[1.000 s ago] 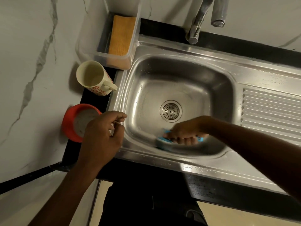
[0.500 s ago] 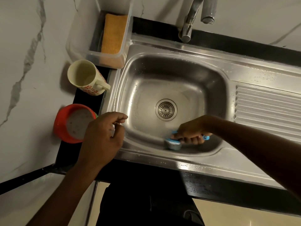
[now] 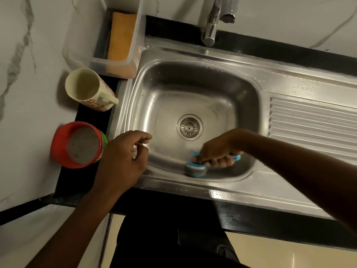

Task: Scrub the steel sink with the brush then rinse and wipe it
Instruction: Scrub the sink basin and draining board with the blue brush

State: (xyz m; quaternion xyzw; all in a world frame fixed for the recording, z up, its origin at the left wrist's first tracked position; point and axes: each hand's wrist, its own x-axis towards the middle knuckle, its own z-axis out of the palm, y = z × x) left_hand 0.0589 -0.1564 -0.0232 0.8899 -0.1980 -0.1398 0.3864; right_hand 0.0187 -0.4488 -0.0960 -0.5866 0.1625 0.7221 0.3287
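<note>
The steel sink [image 3: 193,89] has a round drain [image 3: 189,127] in the middle of its wet basin. My right hand [image 3: 216,149] grips the blue handle of the brush [image 3: 195,169]. The brush's grey scouring head presses against the basin's near wall, just below the drain, and looks blurred. My left hand [image 3: 123,157] hovers at the sink's near-left rim with its fingers loosely curled and nothing visible in them.
The tap [image 3: 211,26] stands at the back of the sink. A clear plastic box [image 3: 133,68] with an orange cloth [image 3: 121,35] sits at the back left. A cream mug [image 3: 87,88] and a red tub [image 3: 79,145] stand left of the sink. The ribbed drainboard [image 3: 313,120] lies to the right.
My right hand has slid the brush a little to the right along the basin's near wall. My left hand has stayed at the rim.
</note>
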